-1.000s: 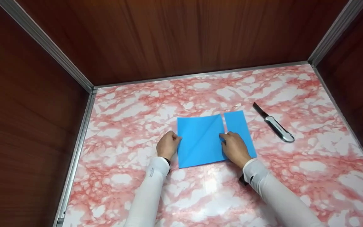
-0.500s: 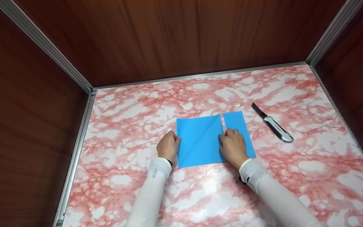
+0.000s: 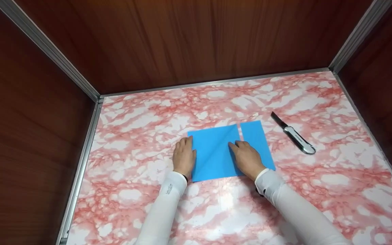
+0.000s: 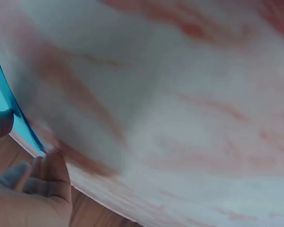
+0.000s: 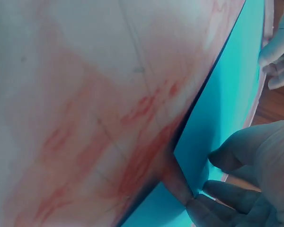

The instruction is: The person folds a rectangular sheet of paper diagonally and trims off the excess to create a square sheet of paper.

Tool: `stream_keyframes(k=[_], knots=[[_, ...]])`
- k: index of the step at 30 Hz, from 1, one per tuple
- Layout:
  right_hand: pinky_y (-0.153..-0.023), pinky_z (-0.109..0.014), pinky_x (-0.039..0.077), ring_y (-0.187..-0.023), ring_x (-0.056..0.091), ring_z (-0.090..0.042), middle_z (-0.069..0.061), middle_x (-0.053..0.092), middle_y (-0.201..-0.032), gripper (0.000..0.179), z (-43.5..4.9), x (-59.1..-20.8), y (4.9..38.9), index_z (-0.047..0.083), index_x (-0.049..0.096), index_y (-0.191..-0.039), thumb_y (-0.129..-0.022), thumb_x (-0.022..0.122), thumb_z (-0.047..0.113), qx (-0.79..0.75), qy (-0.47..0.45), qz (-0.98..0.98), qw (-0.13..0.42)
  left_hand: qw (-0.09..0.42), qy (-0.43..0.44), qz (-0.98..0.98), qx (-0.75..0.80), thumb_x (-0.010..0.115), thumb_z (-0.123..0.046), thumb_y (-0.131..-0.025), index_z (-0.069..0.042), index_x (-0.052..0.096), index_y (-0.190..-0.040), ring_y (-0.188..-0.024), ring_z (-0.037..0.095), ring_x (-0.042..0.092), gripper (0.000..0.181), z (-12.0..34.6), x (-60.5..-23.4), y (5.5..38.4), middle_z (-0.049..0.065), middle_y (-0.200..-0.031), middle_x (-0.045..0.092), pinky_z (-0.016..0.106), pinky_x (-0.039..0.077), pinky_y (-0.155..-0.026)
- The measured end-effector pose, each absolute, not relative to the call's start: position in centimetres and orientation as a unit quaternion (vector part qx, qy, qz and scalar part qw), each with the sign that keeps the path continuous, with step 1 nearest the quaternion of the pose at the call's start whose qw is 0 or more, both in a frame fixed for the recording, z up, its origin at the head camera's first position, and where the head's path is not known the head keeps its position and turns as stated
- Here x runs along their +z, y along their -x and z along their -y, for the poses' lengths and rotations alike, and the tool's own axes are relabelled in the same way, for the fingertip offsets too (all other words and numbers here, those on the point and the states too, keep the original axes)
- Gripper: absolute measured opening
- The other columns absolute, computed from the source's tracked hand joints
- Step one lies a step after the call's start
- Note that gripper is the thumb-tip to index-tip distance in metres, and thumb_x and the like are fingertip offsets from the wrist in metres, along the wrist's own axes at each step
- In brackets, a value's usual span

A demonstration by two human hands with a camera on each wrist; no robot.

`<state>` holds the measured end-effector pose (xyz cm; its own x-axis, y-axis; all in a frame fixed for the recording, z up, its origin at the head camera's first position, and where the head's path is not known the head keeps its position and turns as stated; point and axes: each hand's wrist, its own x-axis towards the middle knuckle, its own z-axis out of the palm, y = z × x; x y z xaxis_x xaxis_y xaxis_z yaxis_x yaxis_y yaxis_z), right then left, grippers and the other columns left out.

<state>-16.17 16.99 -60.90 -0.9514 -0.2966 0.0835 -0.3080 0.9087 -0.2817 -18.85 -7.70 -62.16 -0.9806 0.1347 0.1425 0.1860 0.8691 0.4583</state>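
A blue sheet of paper (image 3: 213, 153) with a diagonal crease lies on the table. Along its left edge rests my left hand (image 3: 184, 158), fingers fairly straight, the thumb over the paper. In the left wrist view, the fingers of the left hand (image 4: 33, 194) meet the paper's edge (image 4: 12, 101). My right hand (image 3: 247, 158) touches the sheet near its right edge, thumb on the paper. The right wrist view shows the right hand (image 5: 255, 175) with thumb and fingers apart against the sheet (image 5: 217, 109). A narrower blue paper strip (image 3: 256, 139) lies to the right, partly under the right hand.
Further right lies a utility knife (image 3: 296, 136), its dark blade out and pointing to the upper left. Dark wood panels (image 3: 196, 41) with metal rails enclose the red-and-white marbled table (image 3: 131, 136) at the back and both sides.
My left fingers have straightened and moved slightly up along the left edge, whose upper corner has shifted a little left. My right hand has moved slightly left onto the sheet.
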Motion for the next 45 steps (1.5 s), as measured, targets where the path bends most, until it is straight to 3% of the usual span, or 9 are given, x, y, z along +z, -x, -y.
stream_keyframes(k=[4,10,13,24,32,39,45], knots=[[-0.09,-0.056,0.052,-0.119,0.055,-0.044,-0.025,0.056,-0.132,0.048,-16.7,-61.1,16.1,0.015,0.059,-0.147,-0.102,0.054,0.0,0.13,-0.162,0.978,0.017,0.035,0.166,0.962,-0.213,0.061,-0.011,-0.103,-0.007,0.052,-0.15,-0.143,0.035,0.042,0.048,7.2,-62.2,18.4,0.015,-0.15,0.052,0.046,0.033,-0.117],[-0.088,-0.055,0.054,-0.118,0.055,-0.043,-0.026,0.054,-0.131,0.046,-16.2,-61.4,16.0,0.018,0.06,-0.146,-0.102,0.057,0.005,0.079,-0.167,0.982,0.035,-0.044,0.27,0.947,-0.171,0.05,-0.027,-0.11,-0.015,0.046,-0.156,-0.15,0.029,0.034,0.048,6.3,-61.8,16.9,0.009,-0.16,0.042,0.042,0.027,-0.121],[-0.089,-0.055,0.054,-0.119,0.055,-0.044,-0.026,0.054,-0.131,0.045,-16.2,-61.5,15.9,0.018,0.062,-0.145,-0.102,0.058,0.006,0.07,-0.166,0.983,0.043,-0.055,0.295,0.943,-0.142,0.049,-0.031,-0.11,-0.015,0.046,-0.156,-0.15,0.027,0.034,0.048,6.2,-61.7,16.3,0.008,-0.16,0.042,0.041,0.027,-0.121],[-0.089,-0.056,0.053,-0.117,0.052,-0.045,-0.024,0.05,-0.141,0.049,-15.9,-62.0,15.9,0.018,0.056,-0.15,-0.102,0.061,0.007,0.041,-0.193,0.979,0.043,-0.06,0.299,0.95,-0.07,0.047,-0.038,-0.11,-0.016,0.047,-0.156,-0.152,0.025,0.028,0.051,6.0,-61.9,15.6,0.006,-0.163,0.036,0.039,0.022,-0.123],[-0.092,-0.058,0.049,-0.121,0.051,-0.044,-0.015,0.047,-0.154,0.047,-15.4,-61.6,16.0,0.016,0.053,-0.152,-0.105,0.057,0.011,0.012,-0.186,0.982,0.016,-0.053,0.297,0.952,-0.042,0.047,-0.039,-0.11,-0.018,0.049,-0.155,-0.151,0.024,0.032,0.049,5.7,-61.7,15.7,0.004,-0.162,0.039,0.041,0.028,-0.121],[-0.096,-0.057,0.047,-0.132,0.046,-0.043,-0.014,0.047,-0.154,0.046,-15.1,-61.4,17.2,0.012,0.05,-0.153,-0.107,0.054,0.014,0.011,-0.161,0.987,0.002,-0.035,0.313,0.948,-0.045,0.048,-0.037,-0.11,-0.019,0.051,-0.153,-0.15,0.024,0.033,0.047,6.4,-62.0,15.4,0.005,-0.161,0.04,0.04,0.029,-0.12],[-0.092,-0.058,0.049,-0.129,0.047,-0.044,-0.013,0.048,-0.154,0.043,-15.2,-61.5,18.2,0.006,0.052,-0.15,-0.108,0.051,0.013,0.027,-0.152,0.988,0.01,-0.021,0.332,0.941,-0.061,0.05,-0.037,-0.109,-0.019,0.055,-0.15,-0.149,0.024,0.035,0.045,7.8,-62.2,14.3,0.005,-0.16,0.042,0.038,0.029,-0.12]])
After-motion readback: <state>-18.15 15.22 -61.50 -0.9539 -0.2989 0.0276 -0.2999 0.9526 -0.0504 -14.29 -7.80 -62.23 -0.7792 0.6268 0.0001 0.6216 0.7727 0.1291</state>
